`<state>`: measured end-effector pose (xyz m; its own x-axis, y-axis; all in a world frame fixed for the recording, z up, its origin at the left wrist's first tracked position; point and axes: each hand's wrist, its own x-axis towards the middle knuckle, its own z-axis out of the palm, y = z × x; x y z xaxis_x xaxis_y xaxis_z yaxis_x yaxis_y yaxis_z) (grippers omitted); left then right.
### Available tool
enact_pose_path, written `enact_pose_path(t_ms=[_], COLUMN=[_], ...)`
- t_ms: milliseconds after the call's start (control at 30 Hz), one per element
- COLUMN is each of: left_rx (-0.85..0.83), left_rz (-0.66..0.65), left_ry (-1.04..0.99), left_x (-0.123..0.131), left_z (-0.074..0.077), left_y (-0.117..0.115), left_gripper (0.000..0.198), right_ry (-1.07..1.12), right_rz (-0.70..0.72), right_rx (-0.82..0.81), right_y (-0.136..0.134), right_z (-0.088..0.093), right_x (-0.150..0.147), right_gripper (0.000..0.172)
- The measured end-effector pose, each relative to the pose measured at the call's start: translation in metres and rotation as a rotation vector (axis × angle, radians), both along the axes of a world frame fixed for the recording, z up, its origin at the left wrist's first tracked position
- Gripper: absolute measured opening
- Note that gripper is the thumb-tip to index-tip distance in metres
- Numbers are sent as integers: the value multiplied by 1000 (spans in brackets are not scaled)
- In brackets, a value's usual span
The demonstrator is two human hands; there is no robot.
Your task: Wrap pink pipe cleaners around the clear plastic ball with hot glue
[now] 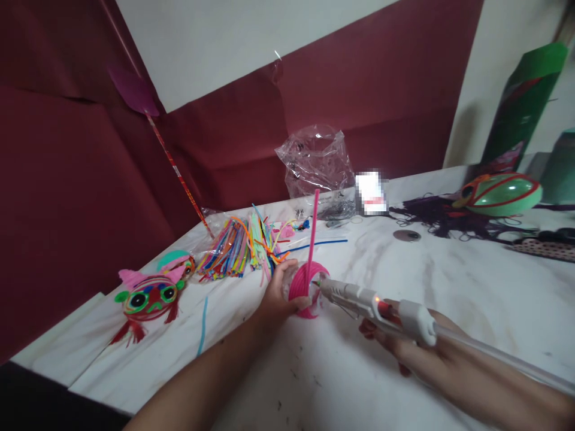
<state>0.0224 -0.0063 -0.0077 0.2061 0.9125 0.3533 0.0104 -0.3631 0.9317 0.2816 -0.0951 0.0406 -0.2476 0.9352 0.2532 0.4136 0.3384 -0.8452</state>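
Observation:
My left hand (279,294) is closed around a clear round object wrapped in pink pipe cleaner (298,286), thumb at the front. One pink pipe cleaner end (314,221) sticks straight up from it. My right hand (411,344) grips a white hot glue gun (354,296), whose small light glows orange. The gun's nozzle points left, at or very near the right side of the wrapped object; whether they touch I cannot tell. A long glue stick (498,350) runs out of the gun's back end. My right fingers are partly hidden under the gun.
Bundled colourful pipe cleaners (229,248) lie behind my left hand. A pink-eared craft mask (150,299) sits at left. Further back are a clear plastic bag (317,161), a blue pipe cleaner (318,242), purple tassels (426,215) and a green balloon-like craft (507,194).

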Motion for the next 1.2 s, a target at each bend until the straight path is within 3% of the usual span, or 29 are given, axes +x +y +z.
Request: enact_pose_path(t_ms=[467,1000,1200], left_rx=[-2,-12,-48], left_rz=[16,-34,26], left_ry=[-3,7,4], left_x=[-1,3,1], left_z=[-1,5,3], left_y=[2,-4,-3], left_gripper=[87,87,90], right_ry=[9,25,25], right_rz=[17,21,18], right_rx=[23,-9,-1], right_y=[1,3,2], right_z=[2,-10,-9], right_x=[-2,1,1], right_gripper=[26,26,25])
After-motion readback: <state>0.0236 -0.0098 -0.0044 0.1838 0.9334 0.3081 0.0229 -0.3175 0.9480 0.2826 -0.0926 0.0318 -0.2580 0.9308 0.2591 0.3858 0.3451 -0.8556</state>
